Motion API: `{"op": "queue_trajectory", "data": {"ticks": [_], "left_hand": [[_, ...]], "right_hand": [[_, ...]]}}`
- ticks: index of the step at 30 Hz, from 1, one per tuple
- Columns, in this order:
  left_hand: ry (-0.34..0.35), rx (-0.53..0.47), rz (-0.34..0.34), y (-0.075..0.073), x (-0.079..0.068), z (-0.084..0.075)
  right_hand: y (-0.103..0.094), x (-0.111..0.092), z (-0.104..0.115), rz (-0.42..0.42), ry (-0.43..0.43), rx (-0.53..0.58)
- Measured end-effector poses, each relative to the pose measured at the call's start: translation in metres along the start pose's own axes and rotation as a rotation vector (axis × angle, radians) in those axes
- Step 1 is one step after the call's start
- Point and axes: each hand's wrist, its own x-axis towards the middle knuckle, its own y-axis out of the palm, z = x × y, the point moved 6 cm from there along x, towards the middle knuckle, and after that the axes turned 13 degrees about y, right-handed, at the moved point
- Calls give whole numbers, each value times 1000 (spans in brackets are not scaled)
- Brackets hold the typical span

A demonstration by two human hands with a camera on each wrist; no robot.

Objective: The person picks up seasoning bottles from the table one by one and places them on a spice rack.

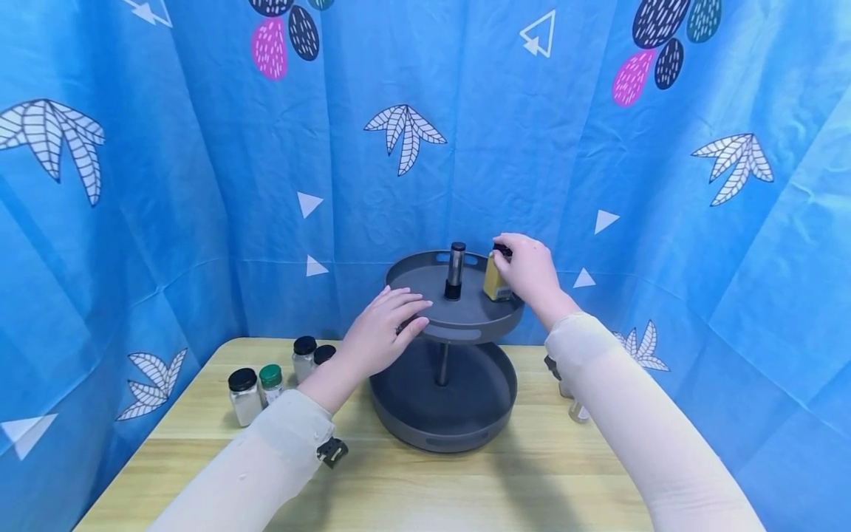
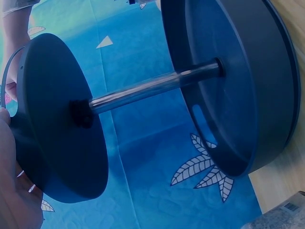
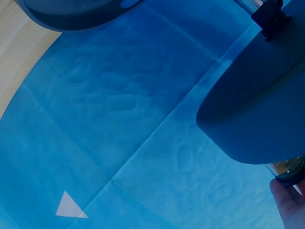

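A dark grey two-tier round turntable stands on the table, its upper tray (image 1: 415,277) joined to the wider lower tray (image 1: 412,395) by a metal post (image 2: 143,91). My right hand (image 1: 532,270) pinches a yellow spice jar (image 1: 494,282) by its black lid, at the right side of the upper tray. In the right wrist view the tray wall hides most of that jar, and only its lid end (image 3: 291,174) shows by the fingertips. At the upper tray's left rim, my left hand (image 1: 379,332) rests with its fingers extended and spread.
Several spice jars stand at the left, including a black-lidded jar (image 1: 246,399) and a green-lidded jar (image 1: 271,380). Near the right sleeve is a small clear jar (image 1: 579,412), partly covered. A patterned blue curtain (image 1: 399,214) hangs close behind the wooden table (image 1: 372,488).
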Motion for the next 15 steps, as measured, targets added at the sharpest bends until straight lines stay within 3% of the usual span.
{"op": "queue_trajectory", "data": {"ticks": [15], "left_hand": [[13,8,-11,1,-1,0]], "right_hand": [[-4,-2,4,-31,-43,-5]]}}
